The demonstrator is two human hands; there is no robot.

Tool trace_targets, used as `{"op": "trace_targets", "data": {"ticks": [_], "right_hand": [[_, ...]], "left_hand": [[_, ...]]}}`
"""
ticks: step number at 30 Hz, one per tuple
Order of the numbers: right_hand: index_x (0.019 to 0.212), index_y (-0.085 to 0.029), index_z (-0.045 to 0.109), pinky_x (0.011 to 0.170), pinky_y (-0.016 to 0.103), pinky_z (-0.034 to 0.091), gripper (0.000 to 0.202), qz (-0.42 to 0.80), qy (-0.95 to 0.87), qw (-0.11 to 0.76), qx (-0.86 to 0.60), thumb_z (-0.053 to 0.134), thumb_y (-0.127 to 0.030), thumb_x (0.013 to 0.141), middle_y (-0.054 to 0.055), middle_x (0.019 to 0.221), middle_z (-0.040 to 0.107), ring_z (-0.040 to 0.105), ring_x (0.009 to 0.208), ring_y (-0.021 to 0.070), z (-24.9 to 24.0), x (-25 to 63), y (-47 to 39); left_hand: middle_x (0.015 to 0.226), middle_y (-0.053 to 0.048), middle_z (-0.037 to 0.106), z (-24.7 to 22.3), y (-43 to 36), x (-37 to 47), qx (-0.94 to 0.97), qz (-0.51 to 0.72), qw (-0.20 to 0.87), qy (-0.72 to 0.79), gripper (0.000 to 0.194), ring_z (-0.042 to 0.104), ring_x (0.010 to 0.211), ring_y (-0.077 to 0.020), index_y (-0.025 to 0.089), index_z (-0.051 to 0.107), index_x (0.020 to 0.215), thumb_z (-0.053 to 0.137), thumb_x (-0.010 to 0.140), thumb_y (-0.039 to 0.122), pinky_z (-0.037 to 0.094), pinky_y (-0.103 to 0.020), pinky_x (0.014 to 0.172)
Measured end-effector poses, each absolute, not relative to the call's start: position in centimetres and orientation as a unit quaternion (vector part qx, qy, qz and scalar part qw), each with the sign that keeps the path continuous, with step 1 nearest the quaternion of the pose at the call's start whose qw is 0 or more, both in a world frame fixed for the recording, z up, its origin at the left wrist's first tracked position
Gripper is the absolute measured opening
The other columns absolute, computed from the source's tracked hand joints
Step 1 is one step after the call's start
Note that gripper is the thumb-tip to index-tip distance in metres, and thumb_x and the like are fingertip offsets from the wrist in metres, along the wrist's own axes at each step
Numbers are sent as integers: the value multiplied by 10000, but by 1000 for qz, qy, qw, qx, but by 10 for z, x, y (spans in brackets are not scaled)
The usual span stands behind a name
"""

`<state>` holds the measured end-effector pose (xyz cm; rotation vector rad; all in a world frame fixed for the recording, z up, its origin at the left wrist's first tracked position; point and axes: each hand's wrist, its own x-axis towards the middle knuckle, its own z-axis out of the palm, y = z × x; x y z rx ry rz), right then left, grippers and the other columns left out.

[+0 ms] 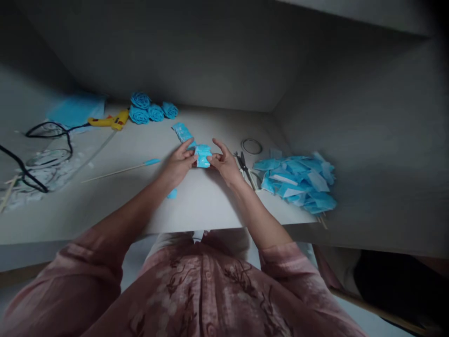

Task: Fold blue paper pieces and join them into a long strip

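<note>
Near the middle of the white table, a small crinkled blue piece (203,156) is held between both hands. My left hand (179,164) pinches its left edge, and my right hand (226,164) pinches its right edge with the index finger raised. Just behind my left hand lies another crinkled blue strip (182,133). A thin stick with a blue tip (152,162) rests to the left of my left hand. Partly hidden by my left forearm is a small blue scrap (172,194).
Several blue rosettes (139,114) sit at the back beside a yellow glue gun (119,120) with a black cord. Flat blue sheets (77,109) lie back left. To the right are scissors (244,164), a metal ring (251,146) and a heap of blue pieces (298,180).
</note>
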<state>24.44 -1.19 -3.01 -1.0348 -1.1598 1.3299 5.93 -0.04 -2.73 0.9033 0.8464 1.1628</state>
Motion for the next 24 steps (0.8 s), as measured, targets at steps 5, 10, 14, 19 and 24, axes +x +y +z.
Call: {"op": "trace_targets", "data": {"ticks": [5, 10, 14, 19, 24], "right_hand": [[1651, -289, 461, 838, 361, 602, 1187, 551, -394, 600, -426, 1007, -555, 631, -85, 757, 637, 636, 792, 173, -28, 254, -7], [1672, -296, 484, 839, 333, 616, 1138, 575, -393, 595, -401, 996, -547, 687, -85, 743, 617, 654, 812, 166, -24, 256, -9], [1664, -305, 515, 799, 338, 631, 1068, 582, -436, 565, -390, 971, -564, 734, -59, 780, 641, 640, 787, 172, -18, 253, -14], [1689, -316, 475, 749, 349, 624, 1004, 566, -506, 501, -415, 882, -610, 820, 1, 899, 729, 643, 789, 187, -19, 248, -16], [1727, -254, 391, 742, 342, 596, 1031, 486, -568, 469, -471, 784, -707, 889, -22, 784, 672, 644, 741, 192, -32, 245, -10]], "left_hand": [[901, -50, 759, -20, -3, 59, 346, 524, 673, 392, 638, 723, 757, -182, 162, 521, 1534, 739, 934, 155, 576, -367, 854], [939, -24, 688, -15, 5, 48, 249, 576, 638, 447, 375, 734, 799, -194, 236, 528, 1226, 653, 908, 81, 615, -395, 875], [1119, -113, 680, -22, 21, 33, 215, 558, 656, 460, 200, 754, 1001, -273, 250, 532, 1122, 655, 965, 245, 640, -486, 940], [1174, -178, 705, -31, 79, 35, 299, 485, 677, 467, 231, 704, 1168, -359, 251, 597, 1031, 696, 938, 439, 610, -528, 1002], [1248, -192, 689, -31, 148, 64, 396, 476, 640, 455, 364, 697, 1204, -363, 240, 604, 1046, 736, 904, 548, 568, -483, 1011]]}}
